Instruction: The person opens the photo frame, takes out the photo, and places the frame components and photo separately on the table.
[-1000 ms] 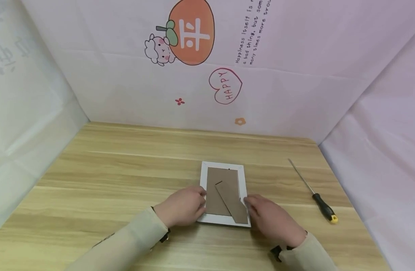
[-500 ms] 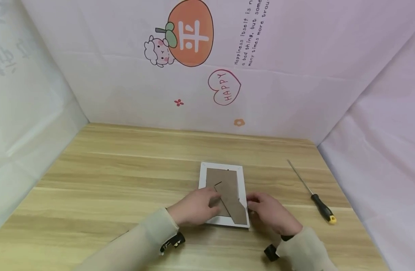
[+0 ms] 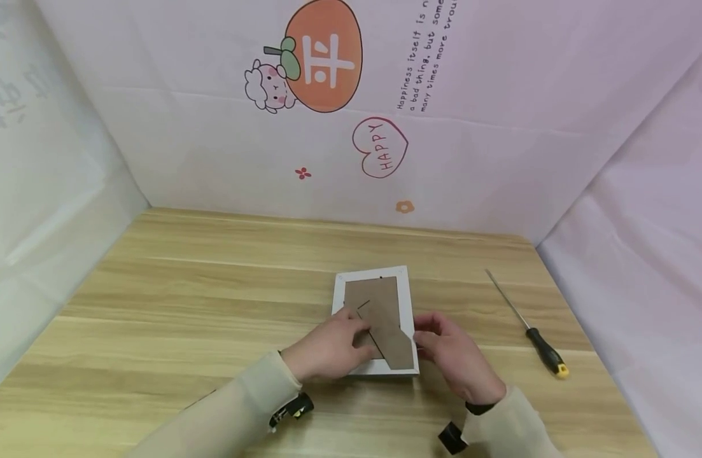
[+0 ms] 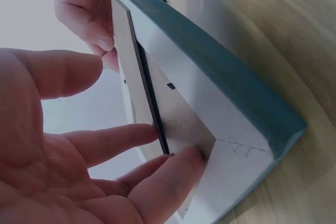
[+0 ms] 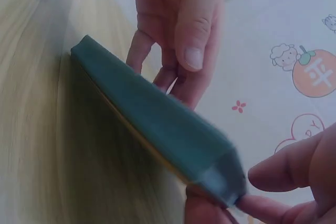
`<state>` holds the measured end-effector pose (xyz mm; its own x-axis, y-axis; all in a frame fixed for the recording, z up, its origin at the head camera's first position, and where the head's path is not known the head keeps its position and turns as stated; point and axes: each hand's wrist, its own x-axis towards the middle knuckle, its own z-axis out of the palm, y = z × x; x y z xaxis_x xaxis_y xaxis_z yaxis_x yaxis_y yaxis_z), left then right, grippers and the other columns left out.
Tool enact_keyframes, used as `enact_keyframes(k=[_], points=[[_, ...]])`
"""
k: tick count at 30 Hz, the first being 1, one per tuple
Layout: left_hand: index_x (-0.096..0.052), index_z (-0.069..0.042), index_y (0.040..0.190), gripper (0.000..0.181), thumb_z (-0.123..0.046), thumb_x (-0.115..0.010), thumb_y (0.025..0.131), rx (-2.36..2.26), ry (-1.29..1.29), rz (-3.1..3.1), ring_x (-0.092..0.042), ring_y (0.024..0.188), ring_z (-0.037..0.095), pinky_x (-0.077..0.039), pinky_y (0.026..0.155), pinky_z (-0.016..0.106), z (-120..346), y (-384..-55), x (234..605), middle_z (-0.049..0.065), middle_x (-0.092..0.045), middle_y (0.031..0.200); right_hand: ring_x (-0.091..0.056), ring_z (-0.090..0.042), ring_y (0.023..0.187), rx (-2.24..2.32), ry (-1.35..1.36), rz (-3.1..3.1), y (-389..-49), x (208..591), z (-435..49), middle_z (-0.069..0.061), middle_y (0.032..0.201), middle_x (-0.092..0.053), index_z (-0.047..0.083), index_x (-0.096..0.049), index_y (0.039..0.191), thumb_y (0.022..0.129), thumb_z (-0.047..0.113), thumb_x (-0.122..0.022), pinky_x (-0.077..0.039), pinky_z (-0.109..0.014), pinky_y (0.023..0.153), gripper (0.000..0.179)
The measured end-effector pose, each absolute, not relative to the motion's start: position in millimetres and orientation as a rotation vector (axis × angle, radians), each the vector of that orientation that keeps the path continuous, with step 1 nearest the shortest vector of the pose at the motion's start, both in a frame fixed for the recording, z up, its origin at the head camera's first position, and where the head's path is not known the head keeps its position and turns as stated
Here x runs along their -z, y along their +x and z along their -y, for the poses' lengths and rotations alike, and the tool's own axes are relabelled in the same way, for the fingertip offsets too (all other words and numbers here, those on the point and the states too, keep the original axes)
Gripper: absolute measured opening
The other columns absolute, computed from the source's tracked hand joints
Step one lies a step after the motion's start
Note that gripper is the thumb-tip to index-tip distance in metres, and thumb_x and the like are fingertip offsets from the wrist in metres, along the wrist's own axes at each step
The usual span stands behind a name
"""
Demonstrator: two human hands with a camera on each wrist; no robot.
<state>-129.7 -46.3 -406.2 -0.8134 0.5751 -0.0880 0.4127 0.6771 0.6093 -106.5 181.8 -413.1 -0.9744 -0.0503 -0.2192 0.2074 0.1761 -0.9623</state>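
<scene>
A picture frame (image 3: pixel 406 305) lies back side up before me, with a white rear border and teal outer sides (image 5: pixel 152 108). Its brown backing board (image 3: pixel 370 289) carries a slanted easel stand (image 3: pixel 393 337), folded nearly flat. The right hand (image 3: pixel 456 356) grips the frame's right edge, thumb above and fingers underneath; that side is tilted up from the table in the right wrist view. My left hand (image 3: pixel 330 346) reaches over the lower left of the backing. In the left wrist view its loosely extended fingers (image 4: pixel 113 142) touch the backing beside the stand's edge.
On the right of the wooden table (image 3: pixel 213 286) lies a screwdriver (image 3: pixel 545 353) with a black and yellow handle, its shaft pointing away. White printed cloth (image 3: pixel 213 146) walls in the table at the back and both sides.
My left hand has moved from the frame's left edge onto the backing. The frame has turned slightly and is raised at its right side by the right hand.
</scene>
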Motion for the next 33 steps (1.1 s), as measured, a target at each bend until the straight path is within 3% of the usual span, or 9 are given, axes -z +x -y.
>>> enact_keyframes(k=[7,12,14,16,18,22,25,28,33], points=[[-0.068,0.001,0.119,0.039,-0.031,-0.062,0.098,-0.910,0.778,-2.629,-0.054,0.122,0.030,-0.046,0.101,0.040,43.9,-132.6,403.0,0.018,-0.048,0.140,-0.057,-0.029,0.112,1.917,0.184,-2.242,-106.7,410.0,-179.4,-0.020,0.132,-0.053,0.005,-0.045,0.144,0.099,0.004,-0.055,-0.052,-0.039,0.090,0.046],[-0.070,0.002,0.108,0.041,-0.036,-0.056,0.100,-0.987,0.744,-2.584,-0.056,0.120,0.031,-0.048,0.098,0.040,42.4,-135.0,396.8,0.017,-0.048,0.143,-0.054,-0.029,0.117,1.966,0.171,-2.249,-104.4,402.7,-174.5,-0.018,0.134,-0.052,0.007,-0.049,0.143,0.101,0.006,-0.056,-0.051,-0.035,0.091,0.043],[-0.072,-0.001,0.094,0.046,-0.041,-0.051,0.103,-1.021,0.733,-2.572,-0.058,0.116,0.031,-0.049,0.096,0.040,42.8,-136.3,392.4,0.018,-0.052,0.139,-0.055,-0.030,0.116,2.002,0.153,-2.246,-103.4,399.3,-170.7,-0.018,0.133,-0.053,0.006,-0.051,0.143,0.101,0.004,-0.054,-0.052,-0.034,0.092,0.042],[-0.067,-0.004,0.073,0.056,-0.044,-0.046,0.105,-1.061,0.736,-2.551,-0.064,0.096,0.025,-0.053,0.081,0.037,43.3,-138.4,387.7,0.015,-0.063,0.117,-0.057,-0.029,0.115,2.023,0.122,-2.255,-102.9,395.8,-166.1,-0.019,0.131,-0.054,0.005,-0.052,0.142,0.101,0.003,-0.053,-0.052,-0.033,0.091,0.041],[-0.055,-0.009,0.058,0.063,-0.047,-0.041,0.106,-1.091,0.729,-2.534,-0.059,0.069,0.018,-0.049,0.060,0.031,43.5,-141.0,382.7,0.008,-0.063,0.084,-0.059,-0.029,0.112,2.035,0.096,-2.257,-102.5,393.2,-162.0,-0.019,0.129,-0.055,0.004,-0.052,0.141,0.101,0.002,-0.054,-0.053,-0.033,0.091,0.040],[-0.052,-0.010,0.062,0.063,-0.053,-0.036,0.106,-1.100,0.646,-2.517,-0.040,0.047,0.011,-0.033,0.043,0.026,42.6,-147.5,374.6,0.000,-0.043,0.055,-0.060,-0.029,0.108,2.053,0.046,-2.244,-101.9,388.7,-154.5,-0.019,0.127,-0.054,0.003,-0.050,0.140,0.099,0.003,-0.057,-0.054,-0.034,0.089,0.041],[-0.061,-0.008,0.070,0.067,-0.059,-0.034,0.104,-1.043,0.577,-2.550,-0.050,0.049,0.013,-0.041,0.046,0.027,41.8,-151.5,369.7,0.001,-0.053,0.057,-0.062,-0.031,0.103,2.078,-0.005,-2.212,-102.3,386.0,-148.8,-0.020,0.126,-0.053,0.001,-0.049,0.139,0.099,0.004,-0.060,-0.055,-0.036,0.087,0.042],[-0.062,-0.006,0.069,0.070,-0.062,-0.035,0.102,-1.017,0.534,-2.553,-0.059,0.050,0.017,-0.046,0.048,0.030,41.7,-155.0,366.0,0.005,-0.059,0.056,-0.065,-0.031,0.099,2.072,-0.037,-2.215,-103.5,382.9,-142.9,-0.020,0.124,-0.055,0.002,-0.050,0.137,0.098,0.005,-0.062,-0.055,-0.037,0.085,0.041],[-0.062,-0.005,0.074,0.061,-0.058,-0.048,0.098,-1.057,0.459,-2.535,-0.064,0.051,0.020,-0.052,0.049,0.031,43.4,-159.0,361.7,0.007,-0.062,0.058,-0.066,-0.028,0.097,2.024,-0.057,-2.235,-105.6,378.5,-133.8,-0.016,0.125,-0.056,0.005,-0.050,0.140,0.098,0.008,-0.064,-0.055,-0.037,0.087,0.045]])
